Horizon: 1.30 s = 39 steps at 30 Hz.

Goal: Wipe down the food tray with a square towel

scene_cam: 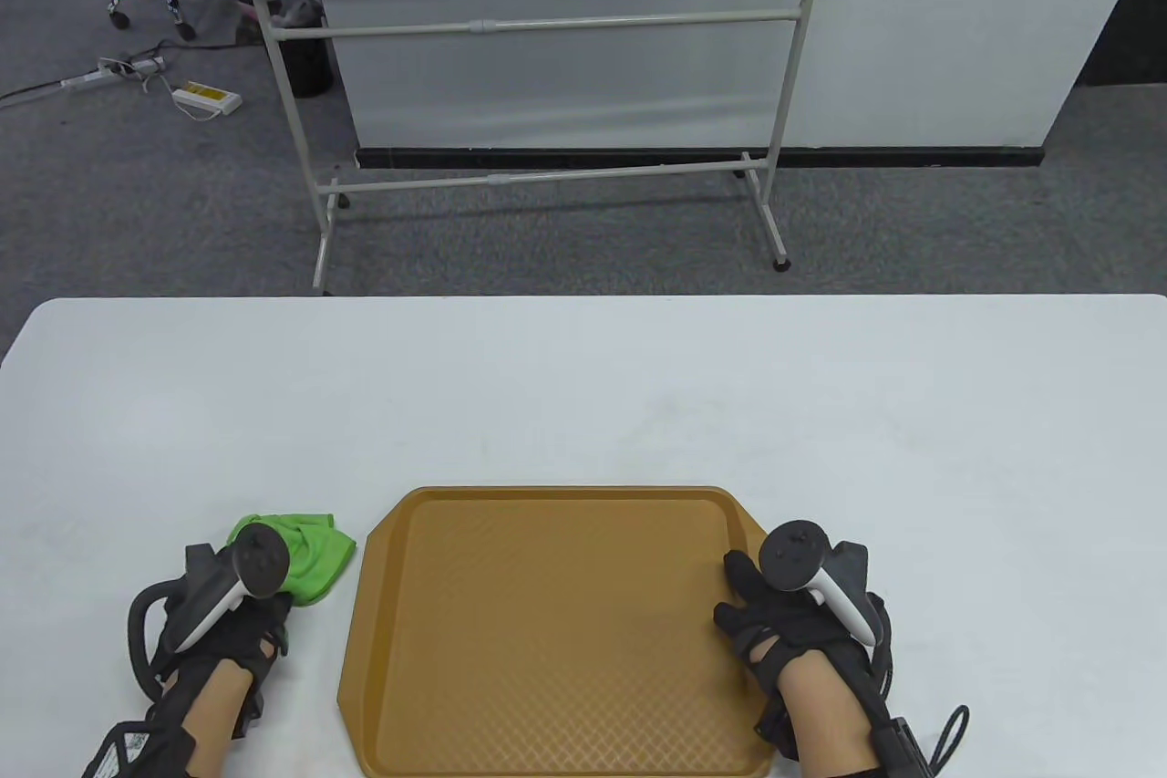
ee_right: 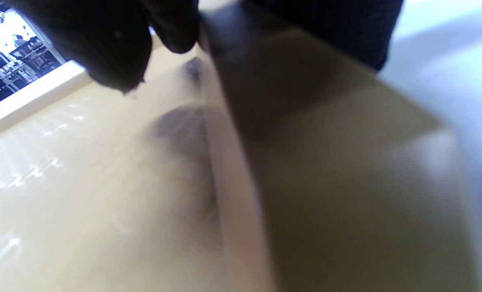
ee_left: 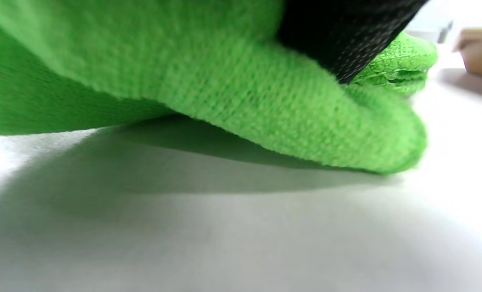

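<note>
Behind your white table [scene_cam: 583, 395] you can see grey carpet and a whiteboard on a stand [scene_cam: 538, 39].

Your brown food tray [scene_cam: 547, 632] lies flat at the near edge of the table, right in front of you. Its long side runs from you toward 12 o'clock.

Your left hand [scene_cam: 232, 632] is on the green towel [scene_cam: 305, 552]. The towel is bunched up on the table, just beside the tray's far left corner. In the left wrist view a black glove finger [ee_left: 346, 36] presses on top of the cloth, and part of the towel looks lifted off the table. You seem to have hold of it, but how tight cannot be told.

Your right hand [scene_cam: 784, 623] rests on the tray's right rim, fingers [scene_cam: 743, 577] reaching over onto the tray. It looks like it is keeping the tray from sliding. It grips nothing else.

From your towel hand, the tray lies at about 3 o'clock, very near. Your left hand is the closer one for wiping, so the towel likely needs to go up over the rim and onto the tray floor.
</note>
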Motion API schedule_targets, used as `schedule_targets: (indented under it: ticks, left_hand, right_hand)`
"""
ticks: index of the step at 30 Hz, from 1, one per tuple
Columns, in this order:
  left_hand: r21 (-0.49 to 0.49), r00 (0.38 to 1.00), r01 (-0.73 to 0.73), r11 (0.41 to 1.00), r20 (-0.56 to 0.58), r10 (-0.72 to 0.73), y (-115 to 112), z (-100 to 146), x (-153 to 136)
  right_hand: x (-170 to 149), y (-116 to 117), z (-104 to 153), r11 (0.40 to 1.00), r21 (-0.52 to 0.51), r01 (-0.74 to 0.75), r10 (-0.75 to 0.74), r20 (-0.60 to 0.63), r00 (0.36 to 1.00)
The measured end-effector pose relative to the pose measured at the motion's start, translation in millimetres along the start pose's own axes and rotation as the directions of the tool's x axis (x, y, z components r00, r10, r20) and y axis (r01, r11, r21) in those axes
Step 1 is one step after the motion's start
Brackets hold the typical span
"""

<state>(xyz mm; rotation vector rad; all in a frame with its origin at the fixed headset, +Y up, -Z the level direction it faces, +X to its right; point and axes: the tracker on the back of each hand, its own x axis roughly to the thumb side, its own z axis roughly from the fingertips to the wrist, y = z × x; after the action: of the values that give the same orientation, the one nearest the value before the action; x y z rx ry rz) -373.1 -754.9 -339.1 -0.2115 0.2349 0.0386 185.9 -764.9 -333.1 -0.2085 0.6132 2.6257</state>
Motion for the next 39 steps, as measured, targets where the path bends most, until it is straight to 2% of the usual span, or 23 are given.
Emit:
schedule_targets:
  ticks: [6,10,12,17,21,24,26,27,30,33,36,39]
  left_hand:
    - [0.047,0.966,-0.257,0.965,-0.026,0.258,13,12,-22]
    - [0.151,0.933,-0.359,0.921,0.048,0.356,34,26,-9]
    - [0.154,0.926,-0.377,0.913,0.095,0.366,44,31,11]
    - [0.079,0.971,-0.172,0.982,0.184,0.156,57,30,82]
    - [-0.021,0.978,0.000,1.000,0.207,0.004,45,16,138]
    - [-0.126,0.976,0.129,0.984,0.190,-0.104,25,0,171]
    - [-0.206,0.975,0.119,0.971,0.208,-0.076,13,-6,187]
    - [-0.242,0.976,0.068,0.968,0.218,-0.014,8,-7,196]
    - [-0.239,0.958,-0.010,0.971,0.277,0.078,4,-5,216]
    - [-0.338,0.928,-0.073,0.938,0.321,0.188,-3,-1,243]
    - [-0.396,0.911,-0.073,0.915,0.346,0.223,-13,2,274]
    - [-0.416,0.924,-0.034,0.909,0.334,0.187,-21,6,303]
  right_hand:
    - [-3,1,1,0.999,0.014,0.041,-0.041,-0.001,0.999]
    - [-3,1,1,0.998,0.032,0.047,-0.047,0.000,0.999]
    - [-3,1,1,0.998,0.038,0.046,-0.046,0.004,0.999]
    - [-8,0,1,0.996,0.053,0.066,-0.067,0.017,0.998]
    - [-7,0,2,0.997,0.053,0.057,-0.058,0.014,0.998]
    - [-6,1,2,0.998,0.047,0.050,-0.050,0.000,0.999]
    - [-8,-1,2,0.999,-0.002,0.036,-0.036,-0.035,0.999]
    - [-9,-3,2,0.999,-0.021,0.042,-0.043,-0.039,0.998]
    - [-10,-4,1,0.997,0.003,0.071,-0.071,-0.038,0.997]
    - [-9,-5,1,0.999,0.007,0.032,-0.032,-0.038,0.999]
    - [-8,-5,1,0.999,0.012,0.030,-0.029,-0.038,0.999]
    - [-8,-4,1,0.999,0.017,0.030,-0.029,-0.039,0.999]
